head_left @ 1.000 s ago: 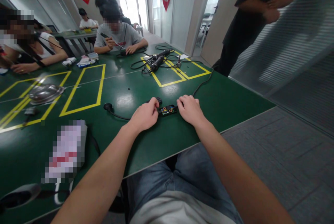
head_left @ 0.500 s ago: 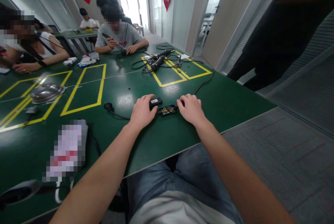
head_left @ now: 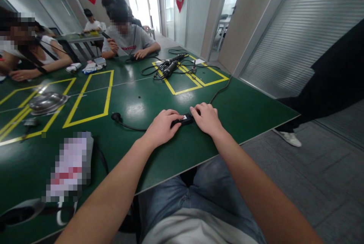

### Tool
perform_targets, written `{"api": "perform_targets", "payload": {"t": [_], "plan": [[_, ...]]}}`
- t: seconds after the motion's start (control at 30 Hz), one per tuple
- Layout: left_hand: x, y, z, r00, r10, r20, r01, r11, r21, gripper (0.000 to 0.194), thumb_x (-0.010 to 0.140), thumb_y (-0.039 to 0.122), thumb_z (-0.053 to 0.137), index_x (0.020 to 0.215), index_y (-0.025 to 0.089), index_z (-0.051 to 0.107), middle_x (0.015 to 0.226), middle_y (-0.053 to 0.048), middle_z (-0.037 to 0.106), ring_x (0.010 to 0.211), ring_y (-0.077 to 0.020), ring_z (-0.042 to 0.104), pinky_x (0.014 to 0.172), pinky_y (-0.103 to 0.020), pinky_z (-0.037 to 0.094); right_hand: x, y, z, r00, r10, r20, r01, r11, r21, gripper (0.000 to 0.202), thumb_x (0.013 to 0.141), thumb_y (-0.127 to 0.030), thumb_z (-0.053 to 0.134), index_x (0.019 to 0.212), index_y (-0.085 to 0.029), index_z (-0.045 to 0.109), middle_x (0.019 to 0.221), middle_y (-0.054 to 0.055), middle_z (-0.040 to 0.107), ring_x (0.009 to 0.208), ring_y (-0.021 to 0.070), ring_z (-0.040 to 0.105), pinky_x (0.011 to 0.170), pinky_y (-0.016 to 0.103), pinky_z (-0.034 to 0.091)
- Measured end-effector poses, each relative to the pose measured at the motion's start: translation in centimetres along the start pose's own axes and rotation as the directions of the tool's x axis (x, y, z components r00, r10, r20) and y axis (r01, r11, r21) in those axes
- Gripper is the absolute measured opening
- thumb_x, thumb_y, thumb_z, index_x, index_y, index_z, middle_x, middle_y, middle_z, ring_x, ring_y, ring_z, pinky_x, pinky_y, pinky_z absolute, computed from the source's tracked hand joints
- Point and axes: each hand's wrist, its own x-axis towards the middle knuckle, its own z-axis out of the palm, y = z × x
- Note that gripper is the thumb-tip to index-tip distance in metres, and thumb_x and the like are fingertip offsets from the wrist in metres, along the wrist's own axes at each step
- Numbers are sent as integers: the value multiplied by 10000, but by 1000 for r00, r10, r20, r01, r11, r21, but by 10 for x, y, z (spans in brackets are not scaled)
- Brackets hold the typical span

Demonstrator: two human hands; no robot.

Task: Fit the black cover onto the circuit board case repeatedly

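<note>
A small black plastic case (head_left: 187, 121) lies on the green table in front of me, its cover with a white label (head_left: 184, 117) now over the lower half, so the circuit board is hidden. My left hand (head_left: 165, 123) grips the cover from the left, fingers on top and thumb at the near side. At the case's right end, my right hand (head_left: 206, 118) has its thumb and fingers closed around the end where a cord comes out; the exact hold is partly hidden. From the left end runs a cord (head_left: 132, 127) to a black plug (head_left: 116, 117).
Black corded tools (head_left: 170, 66) lie tangled over yellow tape outlines at the back. A shiny metal piece (head_left: 47, 102) and a blurred-out package (head_left: 69, 166) sit to the left. Co-workers sit across the table; another person (head_left: 327, 77) stands at the right beyond the table edge (head_left: 273, 132).
My left hand has moved right and brought the labelled cover from beside the open case onto it, covering the circuit board. My right hand stays almost in place. The standing person has shifted right.
</note>
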Motion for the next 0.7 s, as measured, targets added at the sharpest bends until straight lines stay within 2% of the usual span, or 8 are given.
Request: {"api": "perform_targets", "payload": {"t": [0.13, 0.33, 0.4, 0.5, 0.57, 0.63, 0.7], "plan": [[1, -1, 0, 999, -34, 3, 34, 999, -7, 313, 1011, 223, 666, 1295, 255, 792, 1339, -88, 761, 1183, -276, 679, 1105, -471, 526, 0, -1, 1, 1000, -3, -1, 3, 1000, 10, 398, 1044, -555, 558, 829, -256, 708, 1043, 103, 708, 1060, 319, 608, 902, 444, 438], [2, 1, -1, 998, -51, 19, 52, 997, -54, 296, 988, 198, 699, 1267, 247, 784, 1317, -60, 795, 1187, -273, 697, 1111, -462, 516, 1, -2, 1, 1000, 24, 4, -24, 1000, 10, 366, 1018, -558, 620, 834, -258, 719, 1025, 86, 701, 1062, 313, 617, 903, 433, 435], [3, 0, 1, 994, -106, 0, 105, 989, -107, 332, 975, 202, 714, 1300, 246, 761, 1301, -67, 799, 1190, -276, 705, 1091, -456, 539, 1, -1, 1, 1000, 8, 8, -8, 1000, 3, 371, 1044, -538, 588, 850, -254, 725, 1045, 93, 708, 1069, 310, 617, 906, 431, 436], [6, -4, 4, 973, -228, -35, 211, 939, -273, 401, 988, 207, 692, 1388, 232, 683, 1288, -85, 796, 1165, -255, 736, 1014, -411, 588, 2, 1, 1, 1000, -4, 8, 4, 1000, -9, 415, 1104, -475, 467, 877, -247, 730, 1073, 110, 719, 1071, 309, 615, 891, 424, 439], [9, -7, 5, 948, -307, -81, 266, 907, -325, 352, 1006, 212, 664, 1359, 224, 663, 1284, -92, 789, 1144, -244, 746, 978, -393, 599, 2, 4, 2, 1000, 3, 11, -3, 1000, -13, 443, 1124, -425, 403, 885, -246, 730, 1079, 115, 722, 1075, 308, 617, 881, 418, 441], [9, -10, 3, 917, -368, -153, 327, 914, -239, 231, 1006, 224, 665, 1237, 218, 676, 1235, -100, 784, 1144, -267, 733, 979, -417, 589, 3, 5, 2, 1000, 2, 21, -2, 1000, -18, 447, 1125, -393, 387, 877, -247, 729, 1083, 115, 722, 1080, 305, 620, 887, 417, 445], [9, -14, 0, 894, -397, -207, 388, 918, -82, 117, 994, 238, 682, 1109, 220, 670, 1158, -104, 775, 1141, -302, 707, 980, -451, 571, 3, 6, 2, 1000, -7, 27, 7, 1000, -26, 441, 1120, -381, 399, 861, -246, 728, 1091, 117, 720, 1085, 304, 619, 901, 424, 448]]}}
